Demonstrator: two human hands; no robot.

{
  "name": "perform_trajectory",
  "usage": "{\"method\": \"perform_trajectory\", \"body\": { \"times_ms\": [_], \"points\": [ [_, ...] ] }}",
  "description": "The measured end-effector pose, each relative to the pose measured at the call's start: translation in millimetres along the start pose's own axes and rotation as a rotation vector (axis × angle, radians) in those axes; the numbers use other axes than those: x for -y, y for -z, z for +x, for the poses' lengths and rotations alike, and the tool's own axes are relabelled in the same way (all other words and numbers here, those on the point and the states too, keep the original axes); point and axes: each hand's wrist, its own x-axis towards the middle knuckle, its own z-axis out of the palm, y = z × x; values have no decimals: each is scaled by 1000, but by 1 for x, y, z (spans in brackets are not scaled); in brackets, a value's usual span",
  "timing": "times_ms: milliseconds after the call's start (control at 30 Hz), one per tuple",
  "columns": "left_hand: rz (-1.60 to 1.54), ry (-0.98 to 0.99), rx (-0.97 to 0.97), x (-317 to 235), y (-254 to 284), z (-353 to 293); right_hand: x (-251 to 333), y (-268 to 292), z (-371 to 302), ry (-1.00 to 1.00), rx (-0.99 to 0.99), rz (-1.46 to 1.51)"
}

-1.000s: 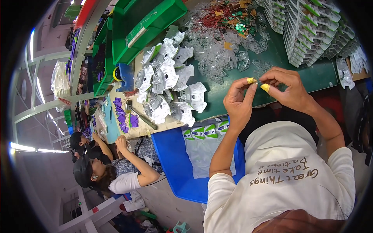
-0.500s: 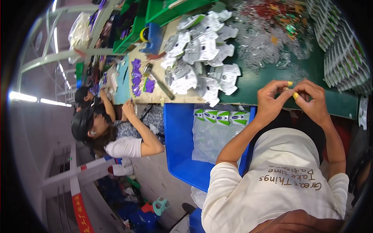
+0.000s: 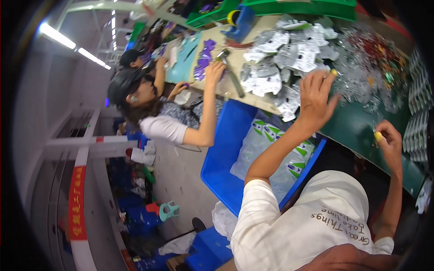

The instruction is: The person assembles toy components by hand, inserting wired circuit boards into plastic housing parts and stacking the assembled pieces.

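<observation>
My left hand reaches over the table, fingers stretched out and thumb apart, beside the heap of white and grey printed pieces. A yellow cover sits on one of its fingertips. To the right, my right hand is held low over the green tabletop, thumb and finger pinched together. Yellow covers its thumb tip, and whatever lies in the pinch is too small to name. Beyond both hands spreads a pile of clear plastic pieces, mixed with red and orange ones.
A blue bin with bagged green-and-white packs stands against the table's near edge. Stacked cards line the right side. A hammer and purple pieces lie left, near a seated co-worker. Green trays stand behind.
My hands were together, pinching at something small; now they are apart. The left has moved to the printed pieces and opened, the right has drawn away rightward. The view has turned, and the co-worker's arm reaches forward.
</observation>
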Motion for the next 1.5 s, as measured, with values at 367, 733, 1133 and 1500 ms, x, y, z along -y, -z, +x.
{"method": "perform_trajectory", "body": {
  "times_ms": [367, 733, 1133, 1500],
  "points": [
    [258, 37, -64, 50, 4, 31, -1, 8, -29, 25, -67, -101],
    [-378, -303, 396, -69, -53, -105, 17, 3, -46, 298, -121, -628],
    [-629, -130, 476, -55, -46, -89, 6, -22, -35, 449, 217, -1167],
    [-169, -117, 319, -49, -108, -15, 12, -25, -42, 385, 121, -1174]
  ]
}}
